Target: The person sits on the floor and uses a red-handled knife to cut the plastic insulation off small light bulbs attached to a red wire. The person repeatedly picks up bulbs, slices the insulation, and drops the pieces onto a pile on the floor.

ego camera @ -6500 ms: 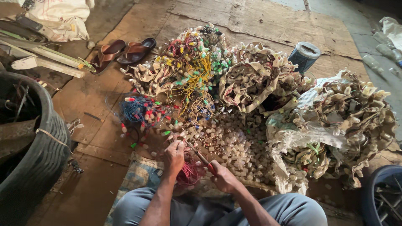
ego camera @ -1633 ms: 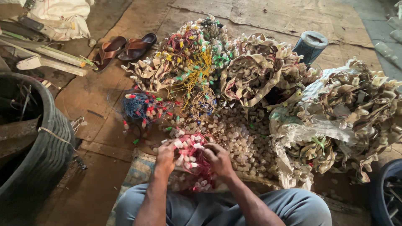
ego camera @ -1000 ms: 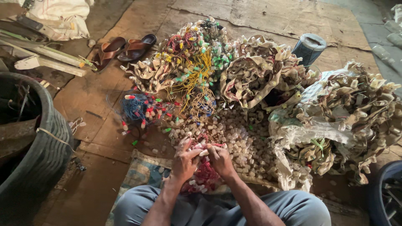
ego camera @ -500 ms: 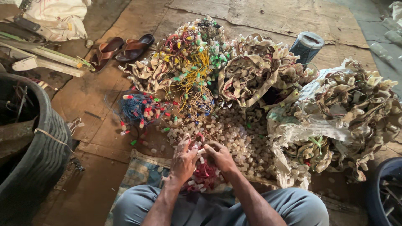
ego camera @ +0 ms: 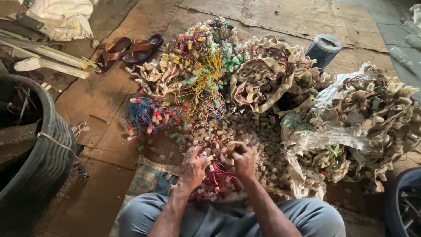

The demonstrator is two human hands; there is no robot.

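Both hands, left hand (ego camera: 193,164) and right hand (ego camera: 242,159), pinch the red wire bundle (ego camera: 215,177) between them; grip best kept close to each holder.

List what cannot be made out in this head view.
- What the left hand and right hand pinch: the fingers cover it.
- Lower part of the red wire bundle: hidden behind the hands.
- Inside of the black tub: dark, cut by the left edge.
- Blue container: cut by the right edge.

Matt rubber tyre (ego camera: 39,162), rough wooden floor (ego camera: 101,101), glossy (plastic-coated) red wires (ego camera: 217,175).
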